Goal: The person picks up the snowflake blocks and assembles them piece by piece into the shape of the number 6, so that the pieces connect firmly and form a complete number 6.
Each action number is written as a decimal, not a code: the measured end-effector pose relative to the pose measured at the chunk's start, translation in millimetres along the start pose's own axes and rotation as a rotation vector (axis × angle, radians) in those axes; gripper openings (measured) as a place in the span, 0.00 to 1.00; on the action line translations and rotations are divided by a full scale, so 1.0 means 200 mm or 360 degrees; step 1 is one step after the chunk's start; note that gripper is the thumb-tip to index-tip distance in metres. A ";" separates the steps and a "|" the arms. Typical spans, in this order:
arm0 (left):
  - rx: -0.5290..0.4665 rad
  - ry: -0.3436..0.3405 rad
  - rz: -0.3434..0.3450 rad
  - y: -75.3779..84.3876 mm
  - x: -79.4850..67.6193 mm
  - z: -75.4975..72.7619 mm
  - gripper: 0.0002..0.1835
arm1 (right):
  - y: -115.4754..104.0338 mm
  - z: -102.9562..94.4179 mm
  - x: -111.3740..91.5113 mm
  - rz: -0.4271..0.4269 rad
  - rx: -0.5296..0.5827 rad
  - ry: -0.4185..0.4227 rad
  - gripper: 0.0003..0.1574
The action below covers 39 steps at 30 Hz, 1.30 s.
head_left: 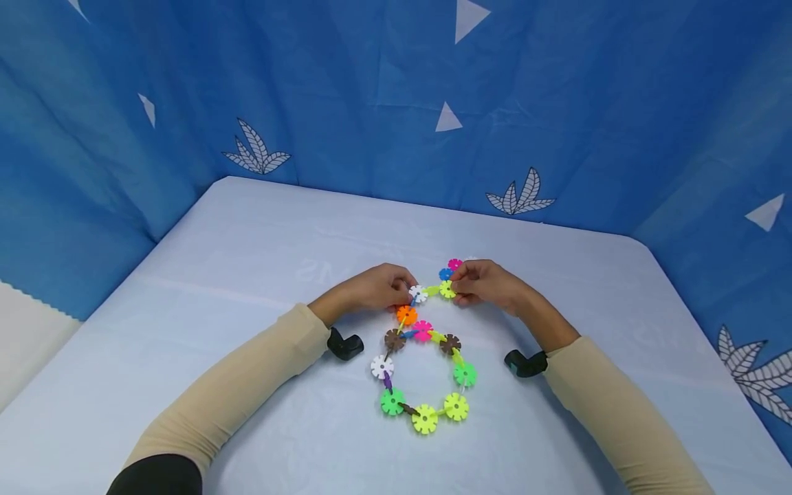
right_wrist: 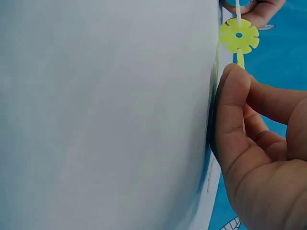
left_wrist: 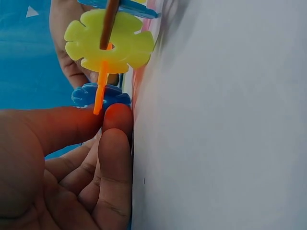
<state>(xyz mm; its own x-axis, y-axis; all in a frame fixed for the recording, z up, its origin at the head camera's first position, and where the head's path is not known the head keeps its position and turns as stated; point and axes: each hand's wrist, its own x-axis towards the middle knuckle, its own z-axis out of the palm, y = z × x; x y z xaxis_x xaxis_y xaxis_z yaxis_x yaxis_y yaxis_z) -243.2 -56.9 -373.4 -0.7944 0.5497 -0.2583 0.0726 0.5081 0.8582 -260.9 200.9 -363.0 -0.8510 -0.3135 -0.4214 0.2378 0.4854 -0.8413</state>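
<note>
A chain of colorful notched plastic snowflake discs lies on the white table, its lower part forming a ring (head_left: pixel 425 419). My left hand (head_left: pixel 382 285) pinches the chain's upper left side, near a white disc (head_left: pixel 417 294) and an orange disc (head_left: pixel 407 315). In the left wrist view, its thumb and fingertip meet at a blue disc (left_wrist: pixel 84 96) and an orange disc seen edge-on (left_wrist: pixel 101 84). My right hand (head_left: pixel 485 283) pinches the upper right part by a yellow disc (head_left: pixel 447 289). Its fingertips hide part of a yellow piece (right_wrist: pixel 241 58) in the right wrist view.
Beside the right fingers are a pink disc (head_left: pixel 454 264) and a blue disc (head_left: pixel 445 273). A blue curtain (head_left: pixel 371 103) with white triangles and leaf prints hangs behind the table (head_left: pixel 278 234). Black wrist devices (head_left: pixel 345 345) jut from both sleeves.
</note>
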 end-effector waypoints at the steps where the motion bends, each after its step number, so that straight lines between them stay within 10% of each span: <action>1: 0.0004 0.0000 -0.0003 0.00 0.00 0.00 0.14 | 0.00 0.00 0.00 0.0011 0.0010 0.0004 0.14; 39: 0.0058 0.0013 0.0016 -0.01 0.01 0.00 0.14 | -0.02 0.06 0.02 -0.0038 -0.0004 -0.0028 0.08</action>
<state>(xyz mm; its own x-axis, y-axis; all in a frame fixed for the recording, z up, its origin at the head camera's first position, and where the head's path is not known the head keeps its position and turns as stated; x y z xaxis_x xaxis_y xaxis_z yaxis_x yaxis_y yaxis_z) -245.0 -56.4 -375.9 -0.7985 0.5496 -0.2457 0.1027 0.5265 0.8439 -259.6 186.8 -365.7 -0.8482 -0.3392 -0.4069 0.2161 0.4796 -0.8505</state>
